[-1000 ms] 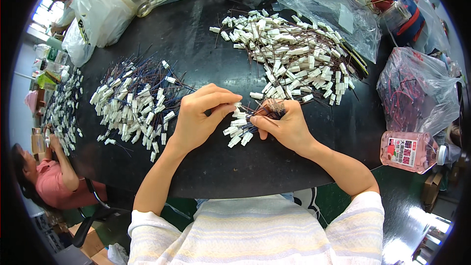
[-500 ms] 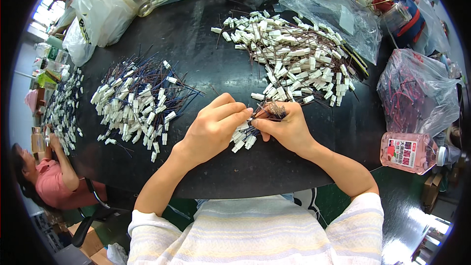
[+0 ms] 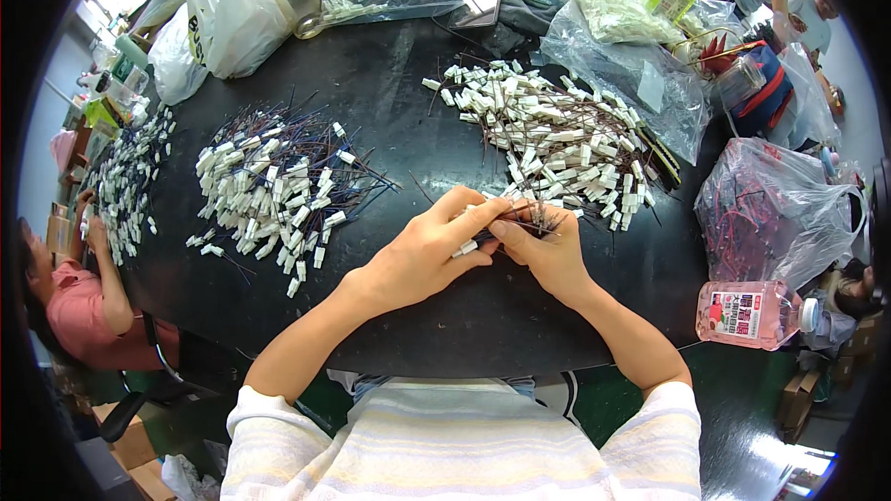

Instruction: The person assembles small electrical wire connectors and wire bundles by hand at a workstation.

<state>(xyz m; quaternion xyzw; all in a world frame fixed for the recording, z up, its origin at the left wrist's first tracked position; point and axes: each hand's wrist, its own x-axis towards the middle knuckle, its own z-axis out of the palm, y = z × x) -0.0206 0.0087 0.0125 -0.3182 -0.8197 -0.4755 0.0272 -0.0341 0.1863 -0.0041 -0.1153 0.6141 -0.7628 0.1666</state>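
Reference for all positions: brown-wired pile [image 3: 557,144] of white connectors, on black table [image 3: 390,334]. Found on the near side of that pile, held up between both hands: wire bundle [image 3: 534,215], thin and dark, with white connectors [image 3: 467,248] at its left end.

Left hand [image 3: 422,250]: nearer than the pile and to its left, back of hand upward, wrist roughly in line with forearm. Index finger stretched across toward the right thumb, thumb bent in below; closed around the connector end of the bundle, with white visible between thumb and finger. Remaining fingertips partly hidden.

Right hand [image 3: 552,255]: directly on the near side of the pile, turned inward. Thumb laid over the wires, fingers curled beneath, gripping the bundle; impossible to tell the exact contact of the hidden fingertips. Forearms [image 3: 316,329] converging from the near side, elbows spread wide.

Noted left of the pile: blue-wired pile [image 3: 269,190] with similar connectors, well apart from it. Farther left: third pile [image 3: 128,181], near a person in a pink shirt [image 3: 93,315]. Right of the pile: clear bag of red wires [image 3: 770,209]; nearer, pink bottle [image 3: 752,315], cap directed rightward.
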